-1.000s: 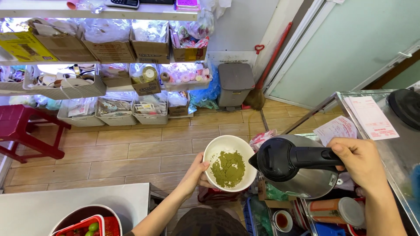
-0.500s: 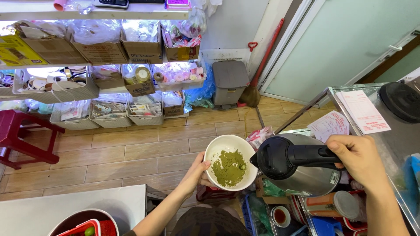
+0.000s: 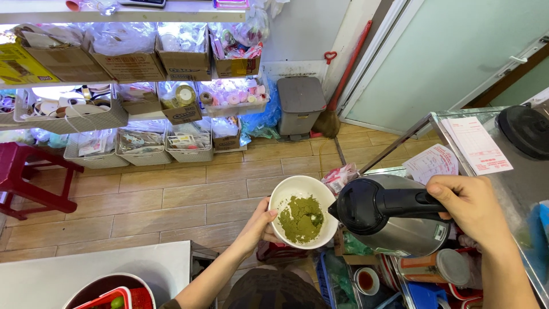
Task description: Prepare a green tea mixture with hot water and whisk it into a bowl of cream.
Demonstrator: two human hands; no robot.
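My left hand (image 3: 256, 228) holds a white bowl (image 3: 289, 189) from its left side, out over the floor. A heap of green powder (image 3: 301, 218) lies in the bowl. My right hand (image 3: 469, 207) grips the black handle of a steel electric kettle (image 3: 392, 223) with a black lid. The kettle is tipped toward the bowl, and its spout touches the bowl's right rim. A little wet patch shows in the powder by the spout.
A steel counter (image 3: 514, 189) with paper slips and a black round lid lies at the right. Below the kettle stand cans and small containers (image 3: 434, 268). A white table (image 3: 86, 277) with a red basket in a bowl is at lower left. Shelves of boxes, a grey bin (image 3: 300, 106) and a red stool (image 3: 28, 177) line the far wall.
The kettle has tipped a little further onto the bowl's rim, and the view has shifted slightly. Both hands keep their grips.
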